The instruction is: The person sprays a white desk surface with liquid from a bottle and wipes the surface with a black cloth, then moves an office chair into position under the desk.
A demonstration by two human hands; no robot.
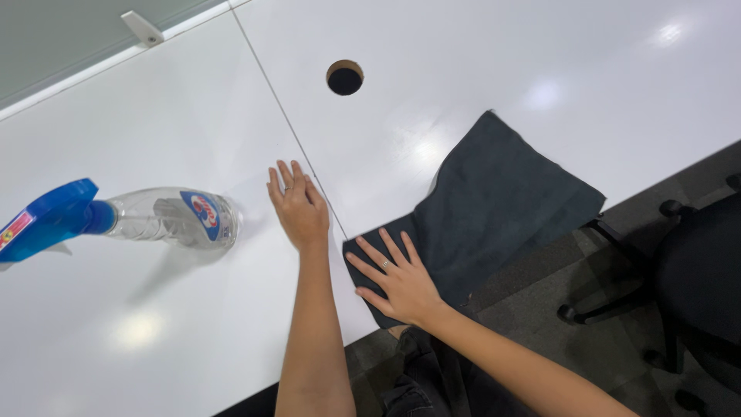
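1. Left hand [299,207], centre of the frame: open and flat, fingers together, palm down on the glossy white table [154,309], holding nothing.
2. Right hand [401,282], lower centre: fingers spread wide, pressed flat on the near corner of the dark grey folded cloth [494,201].
3. Clear plastic spray bottle with blue trigger head [139,220]: left of the frame, just beside the left hand, untouched.

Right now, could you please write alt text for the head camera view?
A person's right hand lies flat on a dark grey folded cloth at the edge of a glossy white table. The left hand rests open on the table beside a clear plastic spray bottle with a blue trigger.
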